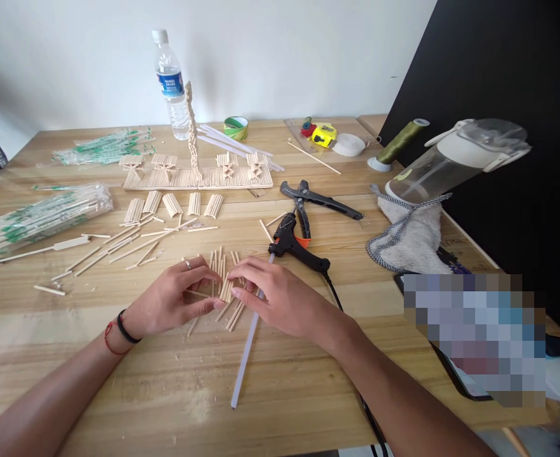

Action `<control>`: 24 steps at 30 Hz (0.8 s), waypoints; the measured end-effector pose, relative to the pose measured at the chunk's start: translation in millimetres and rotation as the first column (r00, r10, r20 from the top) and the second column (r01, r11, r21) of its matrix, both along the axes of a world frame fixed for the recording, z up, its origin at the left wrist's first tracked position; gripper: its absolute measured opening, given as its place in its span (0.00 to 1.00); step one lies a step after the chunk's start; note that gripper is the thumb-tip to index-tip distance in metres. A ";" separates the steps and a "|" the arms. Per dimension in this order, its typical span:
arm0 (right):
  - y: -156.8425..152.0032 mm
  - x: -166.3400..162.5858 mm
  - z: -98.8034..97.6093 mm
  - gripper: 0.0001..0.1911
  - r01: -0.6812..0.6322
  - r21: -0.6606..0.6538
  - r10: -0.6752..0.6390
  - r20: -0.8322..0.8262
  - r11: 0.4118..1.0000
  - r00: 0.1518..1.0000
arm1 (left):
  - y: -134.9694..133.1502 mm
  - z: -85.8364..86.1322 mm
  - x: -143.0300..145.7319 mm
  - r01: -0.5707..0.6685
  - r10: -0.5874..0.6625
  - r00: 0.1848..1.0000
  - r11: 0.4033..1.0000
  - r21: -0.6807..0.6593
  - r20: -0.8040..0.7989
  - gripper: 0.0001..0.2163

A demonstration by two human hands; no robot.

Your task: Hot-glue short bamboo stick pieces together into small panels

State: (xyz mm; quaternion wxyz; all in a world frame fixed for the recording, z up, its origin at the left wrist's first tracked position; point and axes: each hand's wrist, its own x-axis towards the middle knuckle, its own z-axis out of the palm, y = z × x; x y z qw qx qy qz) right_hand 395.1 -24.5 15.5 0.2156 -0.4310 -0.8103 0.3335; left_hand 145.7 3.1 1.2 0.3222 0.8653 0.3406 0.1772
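Between my hands is a small row of short wooden sticks [227, 289], side by side, just above the table. My right hand [273, 295] grips its right side with thumb and fingers. From the left, my left hand [179, 295] closes thumb and forefinger on its other edge. Loose cut sticks [236, 316] lie beneath and around the fingers, partly hidden by them. A black hot glue gun [296, 244] rests just beyond my right hand. Its long translucent glue stick [245, 362] runs toward me under the right fingers.
Behind stands a stick-built model [198, 178], with several small stick panels [194, 204] before it. Bagged sticks [46, 212] lie left; a cutter [325, 200] lies right. A water bottle [170, 95], tilted tumbler [451, 165], cloth [408, 231] and blurred-out device [470, 390] surround the work.
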 end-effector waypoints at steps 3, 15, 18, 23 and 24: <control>0.0 0.0 0.0 0.08 0.008 -0.002 -0.008 -0.001 1.000 1.000 | 0.2 -0.7 -0.4 0.010 -0.010 1.000 1.000 0.007 0.003 0.17; 0.0 -0.5 -0.3 0.08 0.010 0.002 -0.010 -0.007 1.000 1.000 | -0.1 -2.6 -1.1 0.008 -0.008 1.000 1.000 0.012 0.012 0.16; 0.1 -0.4 -0.9 0.07 0.010 0.010 -0.009 -0.009 1.000 1.000 | -0.2 -2.2 -1.0 0.002 -0.002 1.000 1.000 0.006 0.011 0.17; 0.1 -0.6 -2.1 0.07 0.008 -0.004 -0.008 -0.004 1.000 1.000 | 0.4 -1.6 -0.9 0.018 -0.018 1.000 1.000 0.011 0.010 0.16; 0.0 -0.5 -2.0 0.07 0.007 -0.002 -0.007 0.000 1.000 1.000 | 0.5 -1.6 -0.9 0.016 -0.016 1.000 1.000 0.012 0.012 0.17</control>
